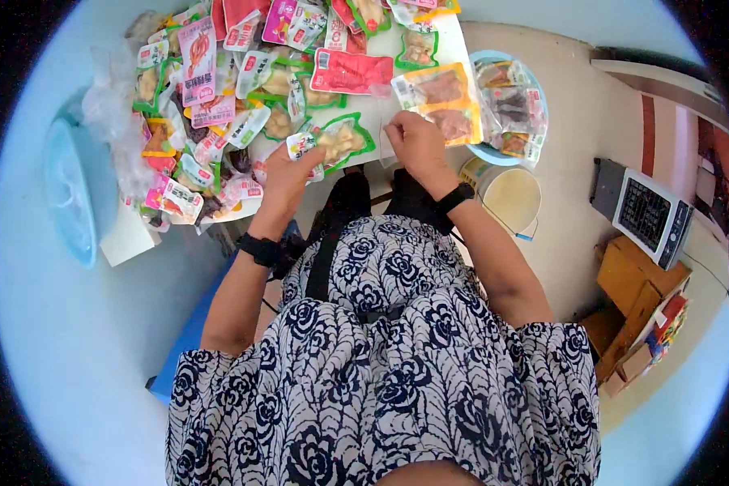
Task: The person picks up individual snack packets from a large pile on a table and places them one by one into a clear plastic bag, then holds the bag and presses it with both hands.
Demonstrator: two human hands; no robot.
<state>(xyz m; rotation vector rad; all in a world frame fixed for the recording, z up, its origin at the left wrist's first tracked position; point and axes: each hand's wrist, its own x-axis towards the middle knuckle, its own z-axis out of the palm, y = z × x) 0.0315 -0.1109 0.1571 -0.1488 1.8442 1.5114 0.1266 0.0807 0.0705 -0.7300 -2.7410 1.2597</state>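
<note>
My left hand (287, 176) is closed on a green-edged snack packet (342, 144) with pale yellowish pieces inside, at the near edge of the white table. To the right, my right hand (419, 148) has its fingers curled together, beside what looks like thin clear plastic (386, 138); whether the fingers pinch it is hidden. Just beyond that hand lies an orange-edged double packet (441, 85) with brownish contents. A red packet (351, 73) rests farther back, between the two hands.
Many mixed snack packets (211, 121) are heaped over the table's left and far parts. At its right stands a light blue basin (541, 85) holding packets, above a pale bucket (512, 198). A blue plastic basin (71, 190) is at left; wooden furniture (636, 271) stands right.
</note>
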